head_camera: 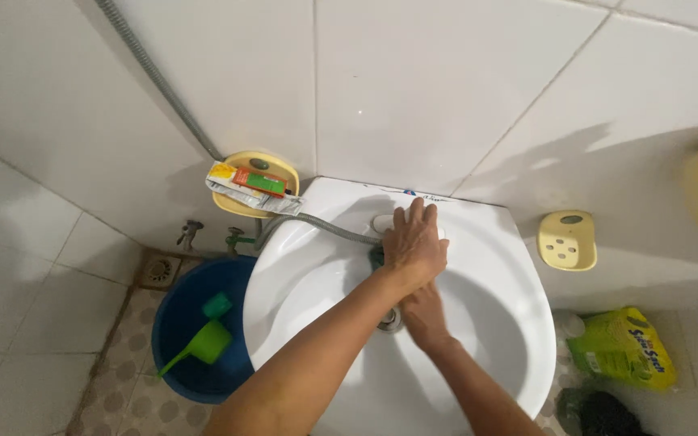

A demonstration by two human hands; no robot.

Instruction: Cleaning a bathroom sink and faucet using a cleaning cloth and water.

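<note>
**While both hands crowd the tap end of the basin, slip and snag are the main risks**

Left hand (415, 241) lies palm-down over the white tap (383, 222) at the back rim of the white sink (300, 266), fingers spread and draped over it; it looks like a loose cover more than a clamp, and I cannot tell how firmly it grips. Right hand (423, 315) sits lower in the bowl, just beside the metal drain (391, 321), partly under the left wrist. Its fingers are hidden, so I cannot tell whether it is curled on anything.

Risks as I read them:
- Arms cross, and the left forearm blocks the view of the drain and of the right fingers. Anything done down there is by feel, so a finger could catch on the drain edge.
- Grey flexible hose (317, 224) runs across the rim to the tap area and on up the wall. A pull or twist at the tap could drag it, and it passes close to the yellow soap dish (240, 202) holding a tube and packet (252, 187) that overhang the edge. A tug could knock them down toward the blue bucket (173, 323) with the green scoop (203, 343).
- Glazed bowl is likely slick if wet, so a leaning palm could slide.
- Green bag (624, 349) on the floor to the right is within splash range.
</note>
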